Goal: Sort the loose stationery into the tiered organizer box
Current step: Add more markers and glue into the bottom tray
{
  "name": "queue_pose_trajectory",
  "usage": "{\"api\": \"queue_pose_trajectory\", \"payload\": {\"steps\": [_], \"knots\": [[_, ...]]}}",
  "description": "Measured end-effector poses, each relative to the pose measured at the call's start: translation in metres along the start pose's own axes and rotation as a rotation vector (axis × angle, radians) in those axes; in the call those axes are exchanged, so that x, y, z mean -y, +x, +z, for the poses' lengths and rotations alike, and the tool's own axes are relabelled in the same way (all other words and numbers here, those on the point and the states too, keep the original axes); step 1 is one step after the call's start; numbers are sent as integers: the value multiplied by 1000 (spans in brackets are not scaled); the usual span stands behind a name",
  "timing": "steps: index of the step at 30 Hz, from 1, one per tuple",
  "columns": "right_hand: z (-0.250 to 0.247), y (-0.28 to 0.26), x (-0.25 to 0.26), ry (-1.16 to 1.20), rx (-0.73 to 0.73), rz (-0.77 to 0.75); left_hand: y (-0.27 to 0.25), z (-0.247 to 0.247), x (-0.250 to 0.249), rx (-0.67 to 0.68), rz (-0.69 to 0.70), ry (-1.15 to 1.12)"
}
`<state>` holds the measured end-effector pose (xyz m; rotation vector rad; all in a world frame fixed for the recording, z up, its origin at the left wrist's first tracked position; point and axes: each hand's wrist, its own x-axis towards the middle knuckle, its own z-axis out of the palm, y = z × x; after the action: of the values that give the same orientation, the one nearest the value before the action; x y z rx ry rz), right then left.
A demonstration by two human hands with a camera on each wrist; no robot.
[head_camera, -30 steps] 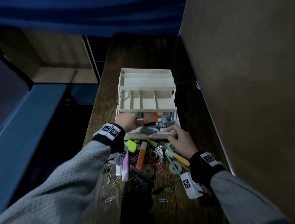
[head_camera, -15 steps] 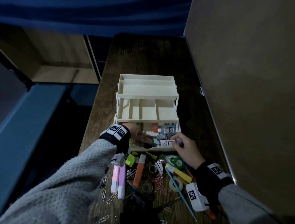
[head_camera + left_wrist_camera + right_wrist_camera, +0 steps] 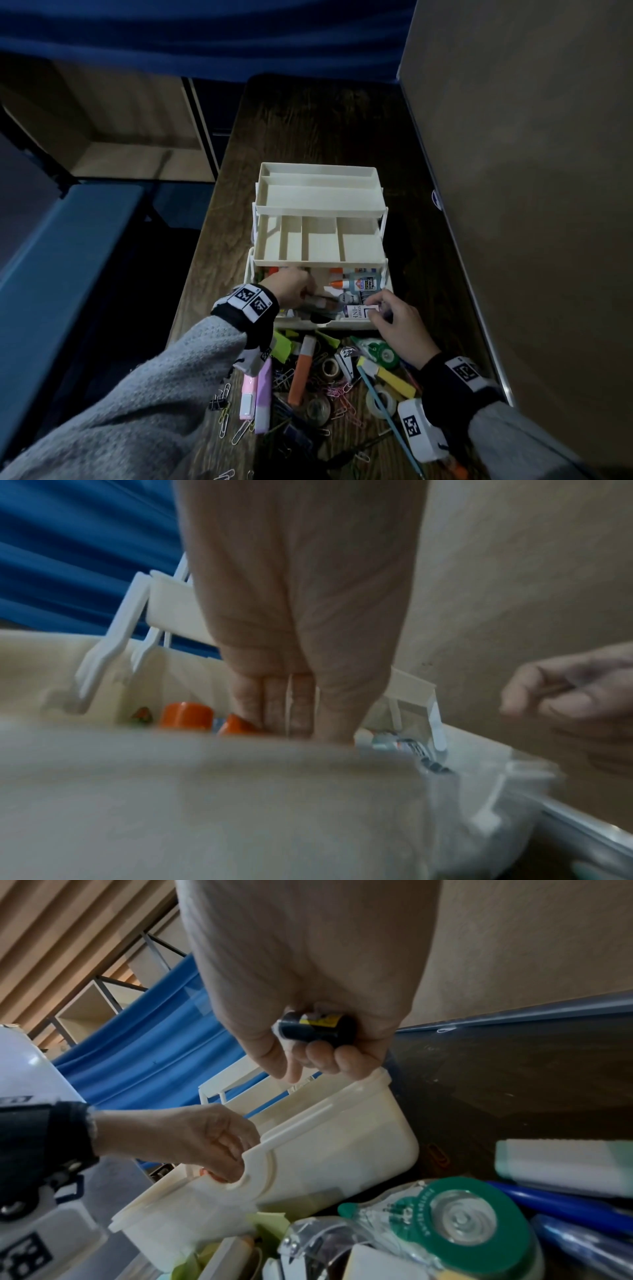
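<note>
The cream tiered organizer box (image 3: 318,205) stands open on the dark wooden desk, its two upper trays bare. The bottom tier holds glue bottles (image 3: 356,283) and a stamp ink box (image 3: 358,311). My left hand (image 3: 291,289) reaches down into the bottom tier's left part, fingers together (image 3: 291,710). The box's front wall (image 3: 205,791) hides their tips. My right hand (image 3: 383,310) hovers at the box's front right corner. It grips a small dark cylinder with a yellow label (image 3: 316,1030) in curled fingers.
Loose stationery lies in front of the box: an orange highlighter (image 3: 301,373), pink and purple highlighters (image 3: 263,394), a green correction tape (image 3: 380,351), a yellow marker (image 3: 394,378), tape rolls (image 3: 318,407) and several paper clips. A tan wall panel (image 3: 513,205) runs along the desk's right side.
My left hand has drawn back toward the front left of the bottom tier. My right hand has stayed at the box's front right corner.
</note>
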<state>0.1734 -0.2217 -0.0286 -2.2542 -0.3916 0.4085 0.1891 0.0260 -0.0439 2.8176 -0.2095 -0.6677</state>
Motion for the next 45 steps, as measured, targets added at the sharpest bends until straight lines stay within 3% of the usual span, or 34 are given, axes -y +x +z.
{"api": "queue_pose_trajectory", "payload": {"steps": [4,10,14,19,28,33,45], "knots": [[1,1,7,26,12,37,-2,10,0,-144,44,161],[0,12,17,28,93,48,-8,16,13,-116,121,149],[3,28,26,-113,164,-17,-4,17,14,-172,166,307],[18,47,43,-42,230,-55,-6,16,12,-240,176,343],[61,62,46,-420,369,-94,-12,14,13,-237,144,328],[67,65,50,-659,532,-47,-10,13,13,-206,126,336],[64,53,58,-732,619,-61,-22,11,15,-192,90,274]]}}
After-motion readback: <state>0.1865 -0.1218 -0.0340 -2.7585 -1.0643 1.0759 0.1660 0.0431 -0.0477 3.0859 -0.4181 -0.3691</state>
